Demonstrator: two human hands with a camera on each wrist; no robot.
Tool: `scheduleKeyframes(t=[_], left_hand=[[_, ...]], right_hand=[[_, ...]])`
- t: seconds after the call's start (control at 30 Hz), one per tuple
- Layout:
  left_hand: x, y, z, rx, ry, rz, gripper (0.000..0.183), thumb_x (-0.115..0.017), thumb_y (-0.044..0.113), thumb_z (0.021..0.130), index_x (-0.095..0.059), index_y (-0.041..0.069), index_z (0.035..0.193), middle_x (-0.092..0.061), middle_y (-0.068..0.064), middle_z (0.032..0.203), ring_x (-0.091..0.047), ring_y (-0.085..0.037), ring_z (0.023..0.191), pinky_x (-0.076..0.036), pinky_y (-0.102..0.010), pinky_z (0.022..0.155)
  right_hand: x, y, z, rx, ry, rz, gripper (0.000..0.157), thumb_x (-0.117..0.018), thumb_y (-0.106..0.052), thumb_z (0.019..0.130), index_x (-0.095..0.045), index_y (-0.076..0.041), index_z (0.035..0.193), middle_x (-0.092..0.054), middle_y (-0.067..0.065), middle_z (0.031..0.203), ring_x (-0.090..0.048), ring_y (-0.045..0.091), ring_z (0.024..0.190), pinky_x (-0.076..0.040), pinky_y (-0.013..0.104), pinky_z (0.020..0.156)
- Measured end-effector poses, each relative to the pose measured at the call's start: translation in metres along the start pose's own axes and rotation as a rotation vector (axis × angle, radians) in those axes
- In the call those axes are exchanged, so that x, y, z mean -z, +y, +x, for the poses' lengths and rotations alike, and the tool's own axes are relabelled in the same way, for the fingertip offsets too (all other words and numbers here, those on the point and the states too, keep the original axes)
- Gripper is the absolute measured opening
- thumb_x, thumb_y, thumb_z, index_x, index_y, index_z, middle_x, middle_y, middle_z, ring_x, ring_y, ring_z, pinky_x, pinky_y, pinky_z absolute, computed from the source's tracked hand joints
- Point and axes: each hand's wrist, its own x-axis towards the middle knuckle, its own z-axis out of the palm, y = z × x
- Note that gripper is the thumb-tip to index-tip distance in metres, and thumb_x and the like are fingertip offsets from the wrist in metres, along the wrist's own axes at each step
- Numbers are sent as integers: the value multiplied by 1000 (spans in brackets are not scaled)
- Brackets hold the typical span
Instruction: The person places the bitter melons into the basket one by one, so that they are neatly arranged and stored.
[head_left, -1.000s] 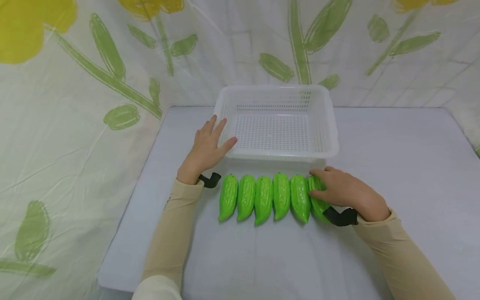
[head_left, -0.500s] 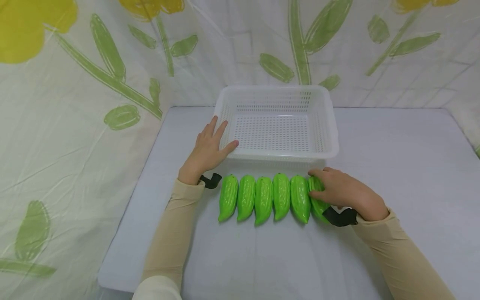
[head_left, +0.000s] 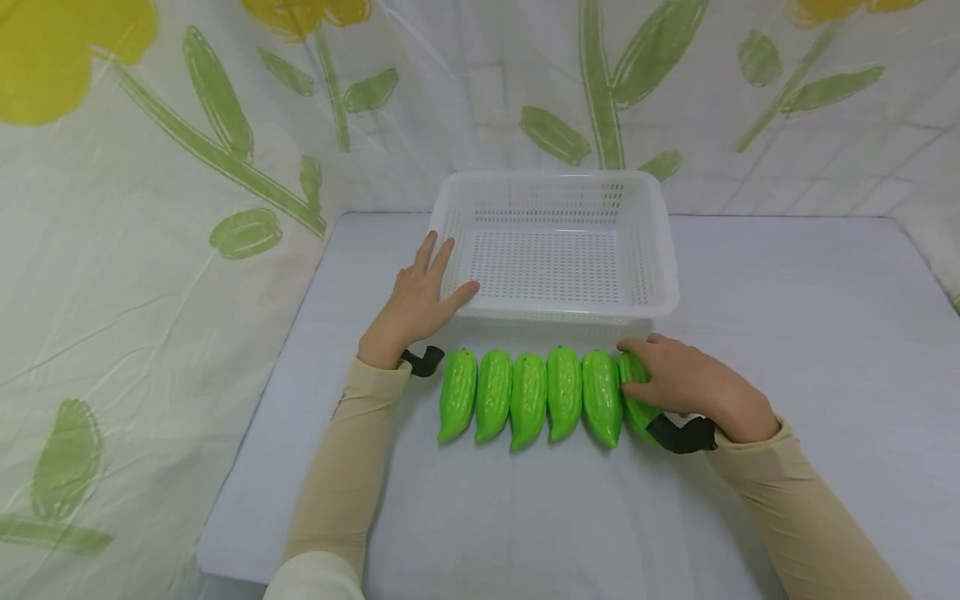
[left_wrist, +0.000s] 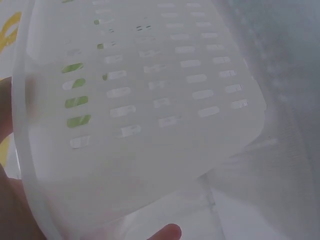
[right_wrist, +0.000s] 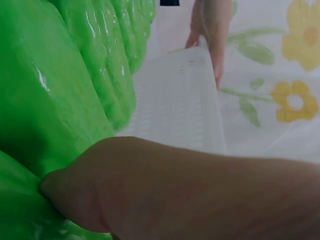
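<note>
My left hand (head_left: pixel 412 302) holds the left rim of a white perforated plastic basket (head_left: pixel 558 314) near its front corner. Part of this hand shows inside the rim in the left wrist view, with one fingertip (left_wrist: pixel 171 232) outside, below the basket wall (left_wrist: pixel 150 160). In front of the basket, several glossy green toy bitter melons (head_left: pixel 528 400) lie side by side, tapered ends toward me. My right hand (head_left: pixel 690 382) grips the rightmost bitter melon (head_left: pixel 636 414), thumb on its near left side and fingers over its top end. The palm hides much of this melon.
A pale cloth covers the table (head_left: pixel 570 517), whose back edge meets a curtain (head_left: pixel 480 100) printed with yellow flowers and green leaves. A dark strap (head_left: pixel 682 433) crosses the right wrist. Another dark strap (head_left: pixel 423 362) sits at the left wrist.
The left thumb has shifted slightly right and down along the basket's corner. The right hand, bitter melons and basket stay practically in place.
</note>
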Motion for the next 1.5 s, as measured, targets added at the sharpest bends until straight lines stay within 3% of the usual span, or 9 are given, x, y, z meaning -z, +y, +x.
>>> scheduleKeyframes(t=[0.27,0.5,1.1,1.33,1.5], left_hand=[[-1,-1,1,-5,-4,-7,90,-48,61,105,-6,14,169,10,-11,176,-15,-47,159,-15,-69,124],[-1,-2,1,4,-9,-26,91,-48,62,105,-4,16,170,12,-8,176,-15,-46,159,-17,-67,124],[0,-1,0,15,-13,-41,90,-48,62,104,-4,18,170,13,-5,176,-18,-51,156,-21,-67,123],[0,-2,0,17,-19,-53,90,-47,63,104,-3,19,170,14,-4,176,-21,-51,155,-24,-65,123],[1,-1,-1,20,-28,-58,90,-47,62,105,-3,19,170,14,-4,176,-20,-51,155,-24,-65,123]], right_hand=[[3,4,0,54,77,-119,65,-69,-29,93,-53,2,147,-63,25,121,-58,24,87,-53,45,75],[7,5,-5,97,131,-116,63,-69,-29,95,-53,0,149,-63,18,112,-56,22,83,-51,42,73],[27,-4,-32,130,211,-72,63,-69,-31,100,-49,-8,154,-60,24,137,-65,31,110,-55,53,89],[31,-4,-36,182,238,-33,62,-69,-31,100,-49,-9,154,-62,16,129,-58,12,81,-51,34,72],[34,-2,-36,202,274,-14,61,-68,-31,101,-47,-11,156,-60,16,139,-60,10,82,-51,32,70]])
